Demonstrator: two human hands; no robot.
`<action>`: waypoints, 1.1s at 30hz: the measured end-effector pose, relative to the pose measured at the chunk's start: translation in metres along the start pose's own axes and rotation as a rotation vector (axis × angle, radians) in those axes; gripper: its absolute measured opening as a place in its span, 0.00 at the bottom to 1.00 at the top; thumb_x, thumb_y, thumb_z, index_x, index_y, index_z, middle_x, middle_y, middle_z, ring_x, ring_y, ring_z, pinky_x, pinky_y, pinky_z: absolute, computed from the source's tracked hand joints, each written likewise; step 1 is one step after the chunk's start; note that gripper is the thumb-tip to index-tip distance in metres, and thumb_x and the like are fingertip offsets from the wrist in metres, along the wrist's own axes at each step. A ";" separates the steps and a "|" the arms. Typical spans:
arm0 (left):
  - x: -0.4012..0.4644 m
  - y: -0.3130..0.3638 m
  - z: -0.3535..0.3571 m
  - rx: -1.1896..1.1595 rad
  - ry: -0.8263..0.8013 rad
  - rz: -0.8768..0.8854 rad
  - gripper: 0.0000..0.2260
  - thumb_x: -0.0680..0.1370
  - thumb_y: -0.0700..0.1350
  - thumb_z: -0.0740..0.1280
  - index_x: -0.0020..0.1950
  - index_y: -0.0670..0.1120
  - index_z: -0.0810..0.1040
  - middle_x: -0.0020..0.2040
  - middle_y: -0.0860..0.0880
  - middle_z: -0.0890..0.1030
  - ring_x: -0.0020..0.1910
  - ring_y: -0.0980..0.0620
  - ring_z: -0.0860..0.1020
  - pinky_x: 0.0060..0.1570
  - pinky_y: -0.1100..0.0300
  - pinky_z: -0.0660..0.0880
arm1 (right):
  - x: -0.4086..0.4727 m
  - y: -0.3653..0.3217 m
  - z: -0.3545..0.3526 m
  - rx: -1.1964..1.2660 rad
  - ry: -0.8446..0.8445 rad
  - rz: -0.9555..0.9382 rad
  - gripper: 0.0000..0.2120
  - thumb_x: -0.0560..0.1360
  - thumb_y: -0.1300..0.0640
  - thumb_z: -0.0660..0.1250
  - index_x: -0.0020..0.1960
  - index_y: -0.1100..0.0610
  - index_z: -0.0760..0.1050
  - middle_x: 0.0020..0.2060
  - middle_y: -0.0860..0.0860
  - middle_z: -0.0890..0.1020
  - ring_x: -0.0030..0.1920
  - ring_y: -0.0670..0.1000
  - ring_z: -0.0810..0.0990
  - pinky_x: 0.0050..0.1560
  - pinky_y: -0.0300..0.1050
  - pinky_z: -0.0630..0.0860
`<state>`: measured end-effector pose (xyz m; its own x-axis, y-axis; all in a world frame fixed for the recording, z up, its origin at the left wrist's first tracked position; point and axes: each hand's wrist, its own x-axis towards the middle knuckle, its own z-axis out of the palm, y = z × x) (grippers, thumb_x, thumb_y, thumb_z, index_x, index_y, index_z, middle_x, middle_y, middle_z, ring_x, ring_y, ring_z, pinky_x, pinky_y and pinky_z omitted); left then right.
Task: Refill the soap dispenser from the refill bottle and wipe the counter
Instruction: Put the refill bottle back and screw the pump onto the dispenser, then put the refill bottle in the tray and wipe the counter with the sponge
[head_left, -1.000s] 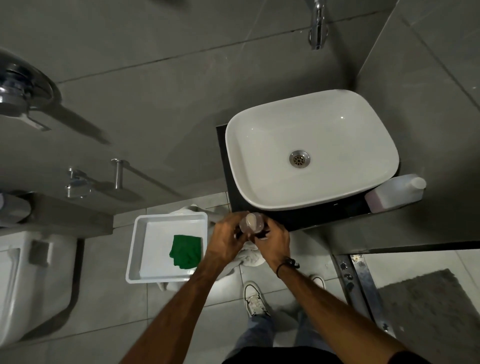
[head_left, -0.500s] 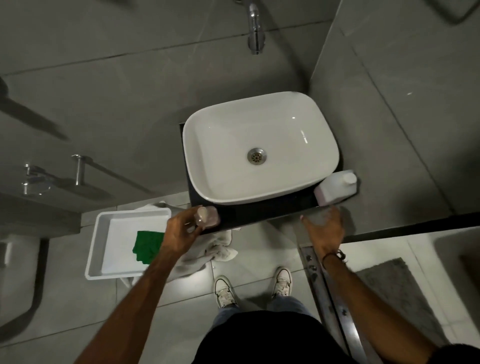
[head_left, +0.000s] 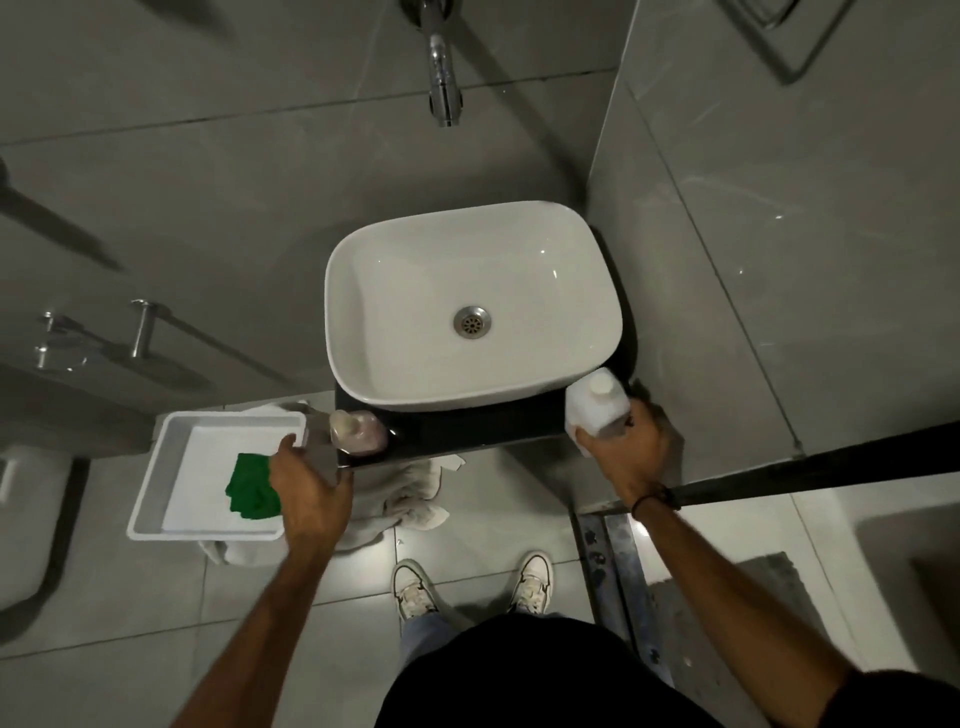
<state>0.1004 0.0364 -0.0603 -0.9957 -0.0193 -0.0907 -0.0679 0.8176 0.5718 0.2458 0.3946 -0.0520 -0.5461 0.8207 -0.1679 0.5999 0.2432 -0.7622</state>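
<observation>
A: Since half a second ago the right hand (head_left: 626, 447) has reached the white plastic refill bottle (head_left: 597, 402) and wrapped around its lower body; the left hand (head_left: 306, 486) has let go of the pinkish translucent soap dispenser (head_left: 358, 430).

B: And the left now?

A: Loosely open, holding nothing, over the white plastic tray (head_left: 156, 467) by the green cloth (head_left: 249, 491).

B: Which step?

A: Fetching the refill. It stands upright on the dark counter (head_left: 467, 426), cap upward, long axis vertical, right of the white ceramic basin (head_left: 363, 249). Next it likely needs carrying to the dispenser and uncapping.

A white basin (head_left: 415, 374) sits under a chrome tap (head_left: 442, 78). Low on the left, a white tray (head_left: 156, 478) rests on crumpled towels (head_left: 410, 499). Two white sneakers (head_left: 413, 592) stand on the tiled floor.
</observation>
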 end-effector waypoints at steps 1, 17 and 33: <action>-0.021 0.005 0.002 -0.017 0.075 -0.011 0.33 0.70 0.41 0.77 0.69 0.31 0.67 0.59 0.32 0.74 0.59 0.31 0.73 0.60 0.36 0.73 | -0.006 0.002 0.003 -0.005 -0.054 -0.023 0.36 0.59 0.50 0.85 0.63 0.57 0.77 0.57 0.58 0.83 0.59 0.60 0.80 0.58 0.54 0.79; -0.079 0.055 -0.005 -0.099 -0.055 -0.133 0.23 0.58 0.61 0.79 0.45 0.49 0.80 0.37 0.55 0.80 0.37 0.52 0.81 0.33 0.65 0.69 | -0.089 -0.053 0.108 -0.358 -0.792 -0.698 0.63 0.57 0.41 0.83 0.81 0.50 0.50 0.77 0.53 0.67 0.76 0.55 0.65 0.76 0.55 0.64; 0.106 -0.164 -0.107 -0.051 0.159 -0.431 0.32 0.64 0.53 0.83 0.62 0.40 0.78 0.57 0.41 0.84 0.55 0.42 0.83 0.56 0.53 0.79 | -0.106 -0.037 0.237 -0.995 -0.659 -0.666 0.62 0.67 0.26 0.63 0.79 0.62 0.34 0.79 0.62 0.34 0.80 0.62 0.34 0.79 0.65 0.42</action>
<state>-0.0003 -0.1613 -0.0766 -0.8729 -0.4428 -0.2050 -0.4771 0.6865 0.5488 0.1428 0.1763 -0.1545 -0.9015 0.0746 -0.4264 0.1263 0.9875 -0.0944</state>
